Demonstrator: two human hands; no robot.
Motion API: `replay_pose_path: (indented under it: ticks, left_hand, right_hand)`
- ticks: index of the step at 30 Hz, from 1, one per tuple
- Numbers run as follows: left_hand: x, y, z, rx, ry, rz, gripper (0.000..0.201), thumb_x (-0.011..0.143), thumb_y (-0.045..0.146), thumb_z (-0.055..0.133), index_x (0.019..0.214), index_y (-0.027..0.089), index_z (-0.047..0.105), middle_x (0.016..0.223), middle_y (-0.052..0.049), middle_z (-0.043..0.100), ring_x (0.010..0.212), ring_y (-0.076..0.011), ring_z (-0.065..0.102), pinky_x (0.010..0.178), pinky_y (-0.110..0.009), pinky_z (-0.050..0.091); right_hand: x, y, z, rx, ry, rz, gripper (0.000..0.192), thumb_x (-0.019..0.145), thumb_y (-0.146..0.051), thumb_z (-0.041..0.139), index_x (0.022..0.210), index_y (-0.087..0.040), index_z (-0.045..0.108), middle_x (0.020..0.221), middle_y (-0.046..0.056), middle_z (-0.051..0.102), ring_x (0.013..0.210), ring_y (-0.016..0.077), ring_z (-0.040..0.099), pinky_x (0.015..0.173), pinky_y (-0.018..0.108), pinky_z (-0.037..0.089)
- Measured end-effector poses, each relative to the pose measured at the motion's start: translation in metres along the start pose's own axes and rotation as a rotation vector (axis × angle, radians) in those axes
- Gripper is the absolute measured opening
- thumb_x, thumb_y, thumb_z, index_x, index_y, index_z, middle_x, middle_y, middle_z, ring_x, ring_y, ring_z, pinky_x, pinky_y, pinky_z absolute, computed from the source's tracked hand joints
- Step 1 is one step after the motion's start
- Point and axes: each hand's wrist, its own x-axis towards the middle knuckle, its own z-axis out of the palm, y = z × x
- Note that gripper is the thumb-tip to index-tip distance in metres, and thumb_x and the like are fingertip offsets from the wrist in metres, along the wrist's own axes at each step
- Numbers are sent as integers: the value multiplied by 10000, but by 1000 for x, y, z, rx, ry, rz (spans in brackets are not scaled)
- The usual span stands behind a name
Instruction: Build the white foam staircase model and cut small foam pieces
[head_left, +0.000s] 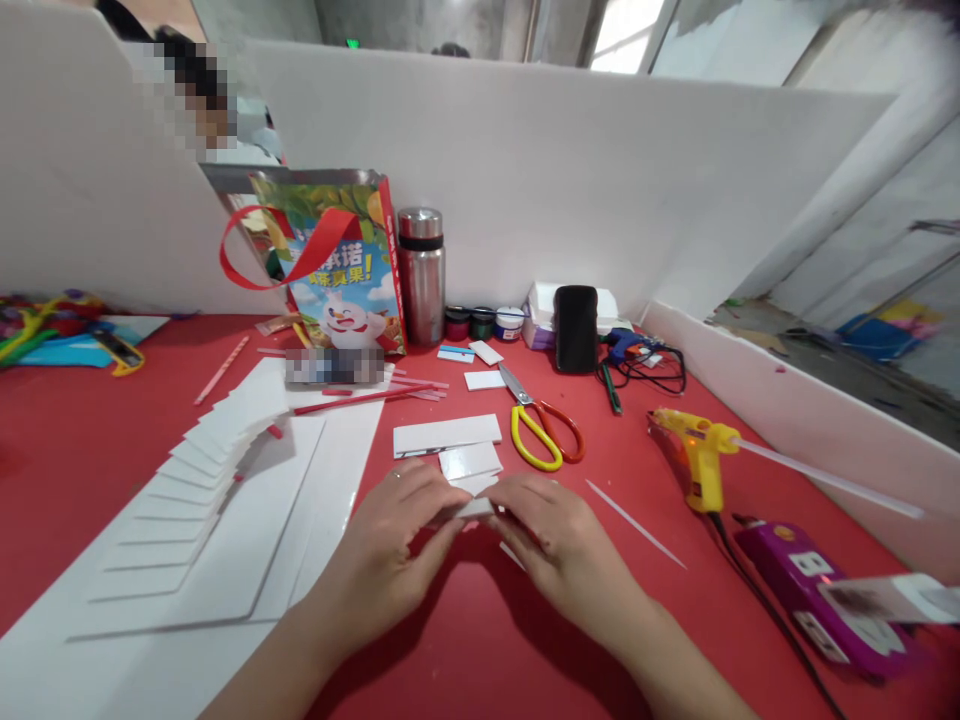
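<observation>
Two hands meet low in the middle of the red desk (675,470), the left hand (390,555) and right hand (559,545) both closed with their fingers pinching a small white foam piece (474,508) between them. Much looks done already — a stepped stack of white strips (187,490) lies on the left, on a white sheet (292,540). Cut white pieces (450,440) wait just beyond the hands, scissors (536,425) and a glue gun (701,450) to the right — so more assembly likely remains.

Craft workbench, glue gun (701,452), scissors (540,425)
</observation>
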Motion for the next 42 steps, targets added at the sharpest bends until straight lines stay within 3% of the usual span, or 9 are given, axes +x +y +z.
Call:
replay_pose_path:
  ticks: [5,9,14,20,25,29,34,42]
  left_hand:
    - [0,7,-1,-98,16,-125,123,980,233,566,989,208,686,914,-53,662,888,-200,589,808,-319,455]
    - [2,9,-1,-371,76,-353,111,939,292,634,922,200,693,866,-26,667,820,-174,605,761,-284,468]
    - [2,7,5,-626,155,-473,146,875,317,718,931,182,724,869,-35,689,804,-170,613,734,-265,483]
    - [4,3,11,-1147,191,-690,232,757,304,844,892,154,730,823,-37,708,707,-138,625,668,-234,504]
    - [6,-2,9,-1497,85,-794,266,761,252,842,973,120,753,818,-72,738,697,-134,664,683,-221,539]
    - [5,-6,9,-1550,99,-825,239,770,211,832,974,106,765,820,-71,749,685,-116,666,666,-194,546]
    - [5,-6,8,-1563,138,-884,266,734,181,860,969,95,770,814,-63,754,677,-111,672,635,-184,553]
    - [9,-2,6,-1435,246,-958,295,649,207,926,862,96,755,757,-56,748,626,-120,666,589,-193,544]
  right_hand:
    - [1,-4,0,33,12,1,134,997,-221,549,1065,-216,664,965,61,711,875,189,644,782,295,483]
    - [5,-5,-4,181,84,169,178,945,-307,644,1094,-214,671,862,19,699,745,154,635,689,259,484]
    - [9,-8,-6,441,-20,336,189,928,-373,640,931,-194,701,726,4,688,601,140,628,574,245,480]
    - [9,-13,-7,441,-42,285,117,876,-318,710,879,-206,741,824,23,740,722,155,669,652,250,508]
    - [8,-12,-8,458,-32,302,169,869,-360,722,864,-192,745,781,23,730,651,133,660,598,233,501]
    - [7,-12,-7,504,-59,370,231,891,-410,689,884,-182,729,717,17,707,521,122,634,497,229,503]
    - [7,-11,-5,478,-55,369,224,902,-403,675,862,-191,731,701,10,703,528,130,641,502,234,513]
    - [5,-8,-1,262,114,193,85,889,-269,686,914,-204,735,816,17,737,654,122,641,587,222,470]
